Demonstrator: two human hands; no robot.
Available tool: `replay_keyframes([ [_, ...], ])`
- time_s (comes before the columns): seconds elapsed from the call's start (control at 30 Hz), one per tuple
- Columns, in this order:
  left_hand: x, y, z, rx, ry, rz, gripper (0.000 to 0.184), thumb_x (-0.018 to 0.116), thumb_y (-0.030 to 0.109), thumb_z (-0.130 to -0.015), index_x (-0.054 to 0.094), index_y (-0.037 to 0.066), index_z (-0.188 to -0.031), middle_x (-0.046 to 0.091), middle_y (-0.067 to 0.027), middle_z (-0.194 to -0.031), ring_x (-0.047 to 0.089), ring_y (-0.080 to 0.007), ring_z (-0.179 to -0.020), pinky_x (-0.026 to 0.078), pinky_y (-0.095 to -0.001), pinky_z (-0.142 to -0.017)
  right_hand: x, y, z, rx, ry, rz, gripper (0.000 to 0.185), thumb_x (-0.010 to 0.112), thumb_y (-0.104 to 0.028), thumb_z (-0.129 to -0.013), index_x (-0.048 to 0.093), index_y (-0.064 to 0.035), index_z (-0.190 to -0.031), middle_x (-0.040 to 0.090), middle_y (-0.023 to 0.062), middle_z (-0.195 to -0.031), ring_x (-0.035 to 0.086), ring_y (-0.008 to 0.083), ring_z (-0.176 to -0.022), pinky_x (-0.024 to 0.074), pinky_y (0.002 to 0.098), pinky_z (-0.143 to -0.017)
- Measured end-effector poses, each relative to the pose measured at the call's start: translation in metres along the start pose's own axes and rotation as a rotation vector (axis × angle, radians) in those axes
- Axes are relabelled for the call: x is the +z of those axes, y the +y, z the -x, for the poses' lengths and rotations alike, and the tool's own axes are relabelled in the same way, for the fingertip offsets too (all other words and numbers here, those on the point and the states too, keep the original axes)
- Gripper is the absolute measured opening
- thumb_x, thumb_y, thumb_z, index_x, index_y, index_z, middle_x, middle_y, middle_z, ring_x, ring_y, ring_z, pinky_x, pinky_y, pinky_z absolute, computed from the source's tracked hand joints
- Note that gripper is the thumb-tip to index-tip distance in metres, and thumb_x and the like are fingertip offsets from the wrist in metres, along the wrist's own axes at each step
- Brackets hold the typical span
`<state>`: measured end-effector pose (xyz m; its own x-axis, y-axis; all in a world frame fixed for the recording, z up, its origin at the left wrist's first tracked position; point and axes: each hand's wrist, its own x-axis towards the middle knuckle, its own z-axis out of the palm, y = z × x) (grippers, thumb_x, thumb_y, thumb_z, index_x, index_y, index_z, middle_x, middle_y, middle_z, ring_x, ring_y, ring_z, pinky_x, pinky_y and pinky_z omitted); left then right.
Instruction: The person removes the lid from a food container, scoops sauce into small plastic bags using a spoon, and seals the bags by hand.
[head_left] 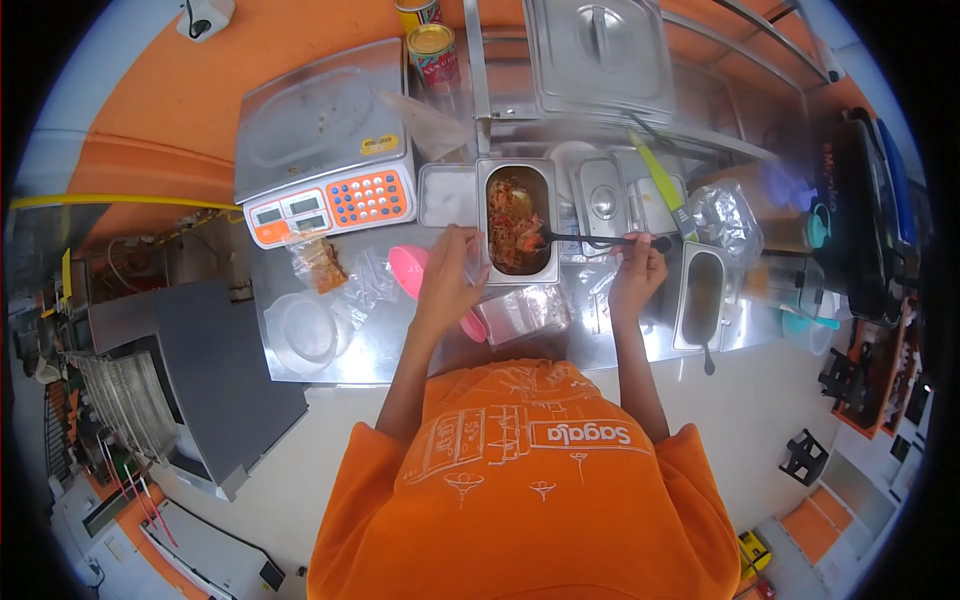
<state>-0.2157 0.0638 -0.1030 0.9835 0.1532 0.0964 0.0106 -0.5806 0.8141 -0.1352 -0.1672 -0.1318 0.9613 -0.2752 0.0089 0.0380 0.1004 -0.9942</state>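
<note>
A metal container (519, 275) with reddish shredded food (513, 225) inside stands in the middle of the steel table. My left hand (450, 275) is at the container's left side, its fingers against the wall and something clear and thin at the fingertips. My right hand (637, 272) is closed on the handle of a black spoon (597, 240), whose head lies in the food. Under my left forearm is a pink item (409, 268), and a stack of clear plastic bags (527, 312) lies just in front of the container.
An orange and white scale (330, 200) stands at the left, with a bag of food (322, 262) and a clear bowl (302, 330) in front. A narrow metal container (700, 300) and a green-handled utensil (660, 178) are at the right. Cans (433, 55) stand behind.
</note>
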Motion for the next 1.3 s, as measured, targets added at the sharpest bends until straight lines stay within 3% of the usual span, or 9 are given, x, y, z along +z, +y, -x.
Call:
replay_keyframes([
  [0.27,0.008,-0.002,-0.047,0.209,-0.082,-0.250,0.045,0.064,-0.004,-0.061,0.047,0.005,-0.101,0.050,-0.0106,-0.093,0.049,-0.0298,-0.092,0.036,-0.0384,-0.082,0.003,-0.030,-0.012,0.079,0.025,-0.348,0.026,0.051,-0.018,-0.091,0.054,0.0020,-0.075,0.057,0.0106,-0.079,0.053,0.0156,-0.058,0.0432,0.0271,-0.056],
  [0.57,0.013,0.012,-0.049,0.368,-0.168,-0.256,0.052,0.057,-0.009,-0.056,0.047,0.005,-0.105,0.049,-0.0174,-0.109,0.046,-0.0349,-0.104,0.035,-0.0397,-0.088,0.013,-0.058,-0.014,0.066,-0.069,-0.235,0.028,0.051,-0.019,-0.090,0.055,0.0031,-0.074,0.057,0.0092,-0.074,0.053,0.0140,-0.055,0.0421,0.0263,-0.056],
  [0.67,0.017,0.013,-0.045,0.305,-0.160,-0.234,0.051,0.059,-0.008,-0.057,0.046,0.004,-0.104,0.049,-0.0186,-0.111,0.045,-0.0364,-0.105,0.036,-0.0400,-0.089,0.017,-0.073,-0.002,-0.071,-0.072,0.058,0.025,0.051,-0.014,-0.090,0.055,0.0051,-0.076,0.056,0.0097,-0.073,0.053,0.0132,-0.056,0.0425,0.0254,-0.055],
  [0.77,0.018,0.024,-0.043,0.147,-0.193,-0.099,0.048,0.063,-0.006,-0.058,0.046,0.003,-0.102,0.051,-0.0170,-0.107,0.048,-0.0346,-0.103,0.038,-0.0402,-0.085,0.028,-0.096,0.017,-0.325,-0.234,0.094,0.021,0.048,-0.008,-0.090,0.055,0.0064,-0.077,0.056,0.0099,-0.070,0.054,0.0129,-0.056,0.0431,0.0253,-0.055],
  [0.8,0.018,0.028,-0.043,0.086,-0.206,-0.038,0.047,0.064,-0.005,-0.059,0.046,0.003,-0.101,0.052,-0.0162,-0.105,0.050,-0.0335,-0.101,0.039,-0.0402,-0.084,0.032,-0.103,0.022,-0.387,-0.294,0.023,0.015,0.047,-0.001,-0.086,0.055,0.0068,-0.076,0.056,0.0110,-0.067,0.055,0.0168,-0.055,0.0439,0.0260,-0.052],
  [0.93,0.018,0.029,-0.047,-0.029,-0.248,0.299,0.044,0.068,-0.003,-0.062,0.045,0.003,-0.099,0.055,-0.0140,-0.095,0.056,-0.0299,-0.091,0.043,-0.0352,-0.078,0.028,-0.106,0.020,-0.869,-0.576,0.108,0.004,0.053,0.004,-0.075,0.056,0.0065,-0.076,0.055,0.0124,-0.063,0.056,0.0249,-0.052,0.0441,0.0293,-0.045],
  [1.07,0.016,0.029,-0.047,-0.074,-0.252,0.392,0.045,0.069,-0.001,-0.064,0.045,0.003,-0.102,0.056,-0.0110,-0.090,0.056,-0.0242,-0.085,0.043,-0.0309,-0.076,0.021,-0.113,0.025,-1.082,-0.641,0.199,0.015,0.060,0.000,-0.067,0.058,0.0060,-0.081,0.053,0.0101,-0.063,0.057,0.0246,-0.054,0.0433,0.0291,-0.041],
  [1.2,0.018,0.027,-0.048,-0.072,-0.244,0.529,0.050,0.070,0.001,-0.064,0.045,0.004,-0.107,0.057,-0.0101,-0.091,0.055,-0.0205,-0.086,0.042,-0.0292,-0.079,0.019,-0.127,0.028,-1.208,-0.700,0.265,0.017,0.063,-0.007,-0.072,0.057,0.0053,-0.082,0.054,0.0086,-0.064,0.058,0.0236,-0.057,0.0439,0.0275,-0.041],
  [1.3,0.015,0.030,-0.049,-0.195,-0.290,0.632,0.051,0.072,0.003,-0.064,0.045,0.003,-0.108,0.057,-0.0095,-0.093,0.053,-0.0188,-0.089,0.041,-0.0287,-0.081,0.018,-0.130,0.030,-1.264,-0.715,0.291,0.021,0.065,-0.014,-0.075,0.057,0.0049,-0.082,0.054,0.0078,-0.065,0.058,0.0230,-0.058,0.0446,0.0269,-0.041],
])
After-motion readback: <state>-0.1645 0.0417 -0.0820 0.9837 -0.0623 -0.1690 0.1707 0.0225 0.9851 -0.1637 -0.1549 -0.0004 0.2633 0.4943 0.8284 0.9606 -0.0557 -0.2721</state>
